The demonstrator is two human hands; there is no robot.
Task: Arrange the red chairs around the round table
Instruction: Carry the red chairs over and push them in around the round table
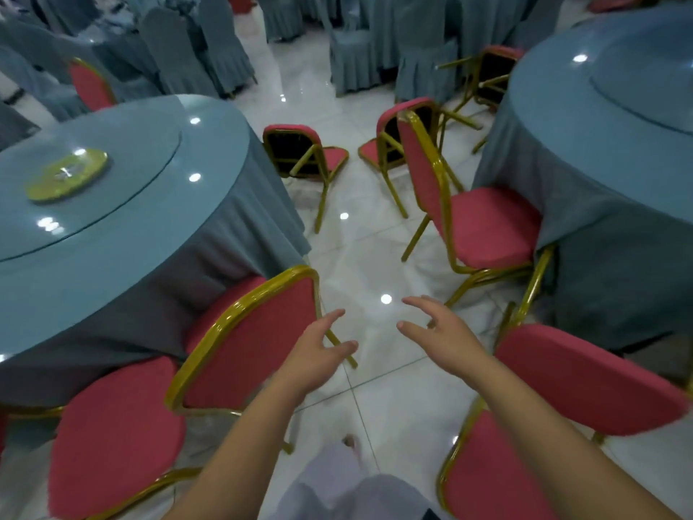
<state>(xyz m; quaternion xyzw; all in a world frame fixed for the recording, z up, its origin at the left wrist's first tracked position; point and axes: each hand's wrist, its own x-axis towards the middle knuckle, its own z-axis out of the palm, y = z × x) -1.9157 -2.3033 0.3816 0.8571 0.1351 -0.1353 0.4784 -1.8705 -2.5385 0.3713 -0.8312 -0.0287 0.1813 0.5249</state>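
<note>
Evidently between grabs, left hand [318, 350] and right hand [438, 332] hover spread, empty — likely aiming for the toppled red chairs [300, 152] beside the round table [131, 238].

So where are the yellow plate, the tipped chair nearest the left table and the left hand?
Yellow plate [67, 175]: head view, its middle.
Tipped chair [291, 152]: head view, its black panel.
Left hand [317, 351]: head view, back of the hand.

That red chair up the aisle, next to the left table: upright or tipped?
Tipped: the chair shows its black underside, legs pointing toward the camera.
</note>
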